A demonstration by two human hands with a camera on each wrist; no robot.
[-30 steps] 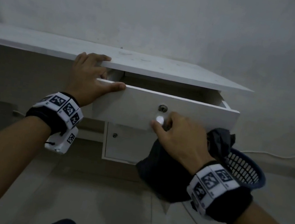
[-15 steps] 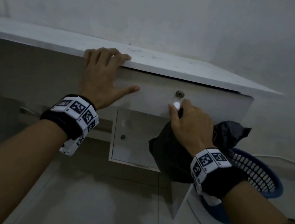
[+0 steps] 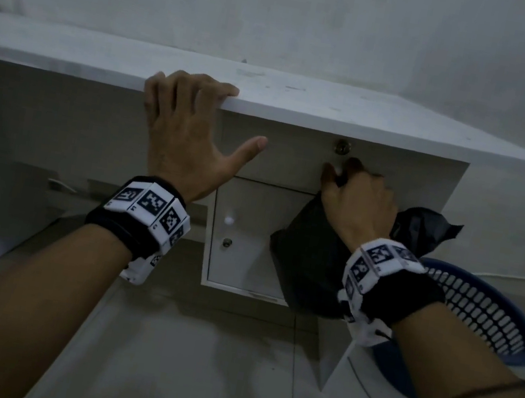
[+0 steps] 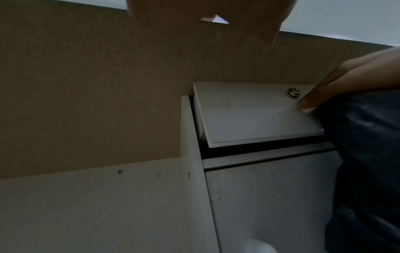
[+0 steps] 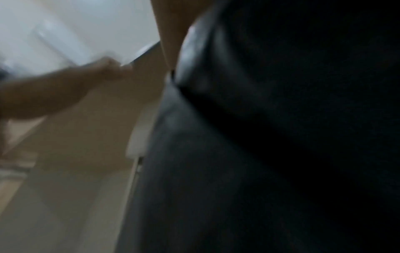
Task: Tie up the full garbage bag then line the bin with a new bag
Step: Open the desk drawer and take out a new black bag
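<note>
**A:** Which step is this? I see no tied bag anywhere, only the desk [image 3: 305,101] and two hands.

**B:** My guess is the fetch-a-liner part. The right hand [image 3: 356,200] has a black bag [image 3: 306,261] bunched under its curled fingers, and thumb and forefinger are right at the small white knob [image 3: 338,170] on the drawer [image 3: 282,157]. In the head view the drawer front sits flush under the desk top, though the left wrist view shows a dark gap beneath it, so I can't tell if it's fully home.

**A:** And the left hand [image 3: 185,130]?

**B:** Spread wide, fingers hooked over the desk edge, thumb out along the drawer front. It's bracing and holds nothing.

**A:** Where's the bin?

**B:** The blue basket [image 3: 478,314] on the floor, right of the cabinet, just behind the right wrist. It's round with slotted plastic walls, and I can't see inside it.

**A:** Next move?

**B:** Probably let go of the knob, shake the thin, crinkly, glossy film open with both hands, and fold its mouth over the rim. The desk itself is matte white board, a bit scuffed.
</note>
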